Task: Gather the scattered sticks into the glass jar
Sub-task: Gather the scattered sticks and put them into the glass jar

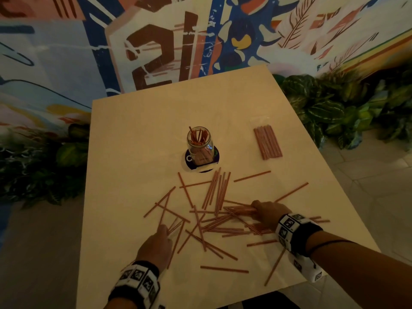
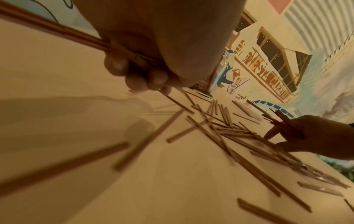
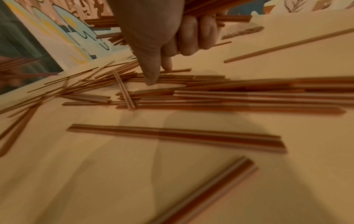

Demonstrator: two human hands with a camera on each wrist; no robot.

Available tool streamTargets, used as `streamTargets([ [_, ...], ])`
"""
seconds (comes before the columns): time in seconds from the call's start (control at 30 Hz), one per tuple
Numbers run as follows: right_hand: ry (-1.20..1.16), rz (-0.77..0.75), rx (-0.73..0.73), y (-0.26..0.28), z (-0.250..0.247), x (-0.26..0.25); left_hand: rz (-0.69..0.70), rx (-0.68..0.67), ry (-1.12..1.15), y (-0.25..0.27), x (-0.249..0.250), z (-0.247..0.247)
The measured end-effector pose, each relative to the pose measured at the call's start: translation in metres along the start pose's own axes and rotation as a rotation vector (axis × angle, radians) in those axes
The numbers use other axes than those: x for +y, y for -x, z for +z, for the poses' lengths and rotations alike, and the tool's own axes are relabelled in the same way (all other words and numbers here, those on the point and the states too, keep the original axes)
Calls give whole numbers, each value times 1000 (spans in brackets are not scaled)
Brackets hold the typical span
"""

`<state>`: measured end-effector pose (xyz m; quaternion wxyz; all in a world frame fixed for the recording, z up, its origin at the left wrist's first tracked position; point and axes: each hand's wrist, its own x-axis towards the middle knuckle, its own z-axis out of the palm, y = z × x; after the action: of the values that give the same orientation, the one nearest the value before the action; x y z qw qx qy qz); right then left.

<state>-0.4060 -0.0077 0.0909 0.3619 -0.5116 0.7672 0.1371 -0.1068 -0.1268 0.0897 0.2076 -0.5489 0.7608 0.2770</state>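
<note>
Several thin reddish sticks (image 1: pixel 207 221) lie scattered and crossed over the near half of the pale table (image 1: pixel 138 134). A glass jar (image 1: pixel 200 145) with several sticks standing in it sits upright on a dark round coaster (image 1: pixel 188 160) at mid table. My left hand (image 1: pixel 156 244) is low at the left edge of the scatter; in the left wrist view its curled fingers (image 2: pixel 134 75) grip a few sticks (image 2: pixel 57 31). My right hand (image 1: pixel 267 214) is at the right of the pile, its fingers (image 3: pixel 193 34) curled round a bundle of sticks (image 1: pixel 239 210), thumb tip down on the pile.
A clear packet of more sticks (image 1: pixel 267 142) lies at the right of the jar. Leafy plants (image 1: pixel 334 108) stand off the table's right edge and more at its left (image 1: pixel 44 163). A painted wall rises behind. The table's near edge is close to my wrists.
</note>
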Motion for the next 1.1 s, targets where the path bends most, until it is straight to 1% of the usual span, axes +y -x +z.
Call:
streamTargets([
  [0.1, 85, -26, -5, 3, 1, -10, 14, 12, 26, 0, 23, 5],
  [0.17, 130, -20, 18, 3, 1, -15, 8, -41, 17, -4, 33, 13],
  [0.23, 173, -23, 61, -1, 3, -16, 6, -96, -42, -5, 39, 20],
  [0.27, 190, -27, 80, -4, 5, -16, 8, -103, -76, -5, 41, 23],
  [0.4, 214, -13, 136, -15, 13, -16, 26, -49, -125, -2, 47, 27],
  [0.47, 231, -15, 157, -16, 15, -17, 38, -46, -140, -1, 48, 27],
  [0.6, 140, 6, 181, -19, 10, -13, 105, -65, -113, 2, 48, 29],
  [0.67, 37, -5, 157, -17, -1, -9, 136, -78, -108, 2, 44, 28],
  [0.73, -57, -29, 95, -13, -14, -5, 156, -85, -105, 3, 39, 24],
  [0.87, -88, -46, 31, 4, -27, 8, 172, -75, -79, 8, 30, 11],
  [1.0, -37, -15, -46, 23, -11, 23, 134, -86, -29, 16, 20, -4],
  [1.1, -12, 5, -139, 36, 10, 31, 95, -109, -12, 23, 9, -13],
])
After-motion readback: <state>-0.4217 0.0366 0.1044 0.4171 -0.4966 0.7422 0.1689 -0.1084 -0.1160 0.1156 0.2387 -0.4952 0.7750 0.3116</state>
